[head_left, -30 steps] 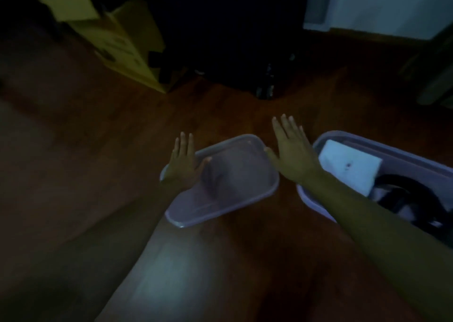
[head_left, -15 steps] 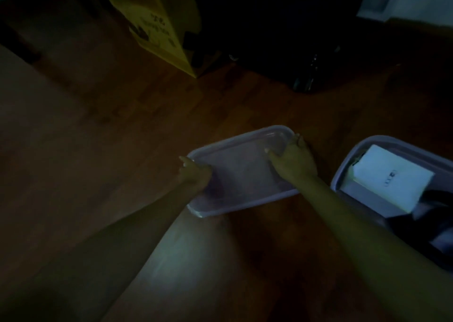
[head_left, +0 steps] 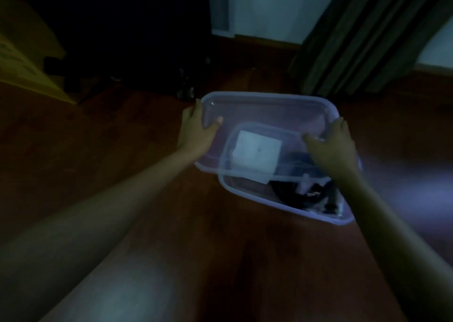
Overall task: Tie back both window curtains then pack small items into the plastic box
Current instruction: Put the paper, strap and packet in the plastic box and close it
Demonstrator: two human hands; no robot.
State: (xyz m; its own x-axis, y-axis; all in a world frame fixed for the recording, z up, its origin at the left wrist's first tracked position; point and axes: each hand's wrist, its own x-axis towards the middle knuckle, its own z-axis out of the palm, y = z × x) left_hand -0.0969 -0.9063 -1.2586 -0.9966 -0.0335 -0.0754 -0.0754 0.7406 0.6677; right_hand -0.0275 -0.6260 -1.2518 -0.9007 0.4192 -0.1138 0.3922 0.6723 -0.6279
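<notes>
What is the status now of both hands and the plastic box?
Left hand and right hand each in grip on the lid. Lid held over the plastic box, not seated. White item and dark items inside. Nothing in the way.

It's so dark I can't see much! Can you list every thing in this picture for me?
lid: one, clear plastic, held over the box
plastic box: one, clear, on the floor
white packet: one, inside the box
dark items: number unclear, black, inside the box
cardboard box: one, yellowish, far left
curtain: one, dark, upper right
floor: brown wood
left hand: gripping the lid's left edge
right hand: gripping the lid's right edge
</notes>
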